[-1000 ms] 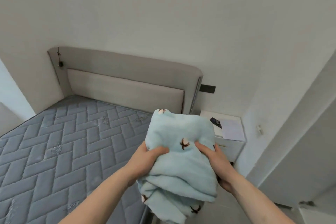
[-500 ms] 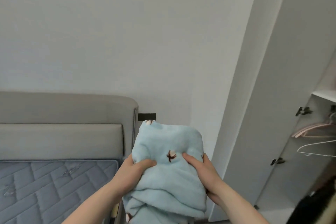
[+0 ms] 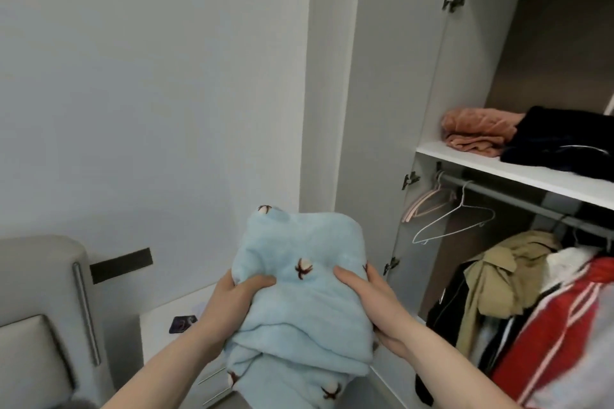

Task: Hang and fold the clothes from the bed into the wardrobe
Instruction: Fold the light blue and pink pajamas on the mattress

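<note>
The left hand (image 3: pixel 232 300) and right hand (image 3: pixel 372 300) each grip a side of the folded light-blue garment (image 3: pixel 299 305), thumbs on top, fingers hidden beneath. It is held up near the camera, left of the open wardrobe (image 3: pixel 432 76). Its lower folds are cut off by the frame edge. A pink folded cloth (image 3: pixel 475 131) and a dark garment (image 3: pixel 561 139) lie on the shelf (image 3: pixel 518 173), the latter cut off at right.

This is a bedroom in somebody's home. A padded grey headboard (image 3: pixel 36 292) sits in the left corner with a white nightstand (image 3: pixel 166 322) just beside it against a plain pale wall. On the right an open wardrobe (image 3: pixel 428 76) shows folded clothes (image 3: pixel 475 131) on a shelf (image 3: pixel 518 173), empty hangers (image 3: pixel 455 216) and jackets (image 3: pixel 505 279) on the rail below.
</note>
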